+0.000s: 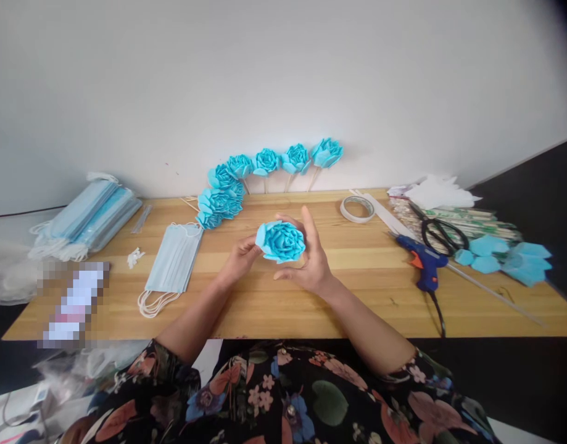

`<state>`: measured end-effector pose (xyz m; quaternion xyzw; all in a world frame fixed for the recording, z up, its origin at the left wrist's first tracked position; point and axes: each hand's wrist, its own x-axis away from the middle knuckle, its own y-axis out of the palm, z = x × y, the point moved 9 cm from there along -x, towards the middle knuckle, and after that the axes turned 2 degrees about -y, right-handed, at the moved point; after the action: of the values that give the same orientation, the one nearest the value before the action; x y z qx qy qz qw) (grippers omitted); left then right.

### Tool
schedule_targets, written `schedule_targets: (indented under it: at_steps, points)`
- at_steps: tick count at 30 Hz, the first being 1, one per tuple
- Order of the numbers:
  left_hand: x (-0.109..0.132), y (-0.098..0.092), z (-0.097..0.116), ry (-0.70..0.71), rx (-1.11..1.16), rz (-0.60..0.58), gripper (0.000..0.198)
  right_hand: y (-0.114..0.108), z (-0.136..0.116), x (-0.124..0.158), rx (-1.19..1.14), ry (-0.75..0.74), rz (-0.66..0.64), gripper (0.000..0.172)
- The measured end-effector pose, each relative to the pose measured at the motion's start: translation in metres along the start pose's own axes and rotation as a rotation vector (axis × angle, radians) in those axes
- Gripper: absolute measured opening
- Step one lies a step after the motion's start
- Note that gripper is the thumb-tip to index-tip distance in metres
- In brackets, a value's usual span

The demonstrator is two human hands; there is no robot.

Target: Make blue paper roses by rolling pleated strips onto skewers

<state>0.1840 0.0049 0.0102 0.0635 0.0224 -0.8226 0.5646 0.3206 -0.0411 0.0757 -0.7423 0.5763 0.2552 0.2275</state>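
Note:
A blue artificial flower [283, 242] with layered petals is held up above the middle of the table, its face toward me. My left hand [241, 259] is closed at its left side, with the fingertips pinching at its outer petals or just behind them; a stem, if any, is hidden. Around the right side of the flower my right hand [314, 256] is open, thumb and fingers spread apart. Some of its fingers pass behind the petals, and whether they touch cannot be made out.
Finished blue flowers [267, 161] on sticks lean along the wall. Face masks [174, 258] lie left, near a larger mask pile [86, 213]. On the right are a tape roll [357, 209], a glue gun [424, 260], scissors [444, 236] and cut blue petals [526, 262].

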Motion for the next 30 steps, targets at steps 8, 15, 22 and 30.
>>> schedule_targets:
  at_steps: [8, 15, 22, 30]
  points:
    - [0.001, -0.009, 0.005, 0.106, -0.090, 0.067, 0.053, -0.003, -0.007, -0.001, 0.020, -0.099, -0.008, 0.116]
    - [0.004, -0.004, 0.020, 0.101, -0.081, 0.057, 0.049, -0.027, 0.020, -0.009, -0.094, 0.113, 0.140, 0.130]
    - [0.007, 0.008, 0.023, 0.104, -0.113, -0.017, 0.048, -0.025, 0.030, -0.011, -0.303, 0.216, 0.165, 0.125]
    - [0.009, 0.016, 0.024, 0.143, -0.341, -0.072, 0.050, -0.013, 0.030, -0.005, -0.345, 0.332, 0.110, 0.131]
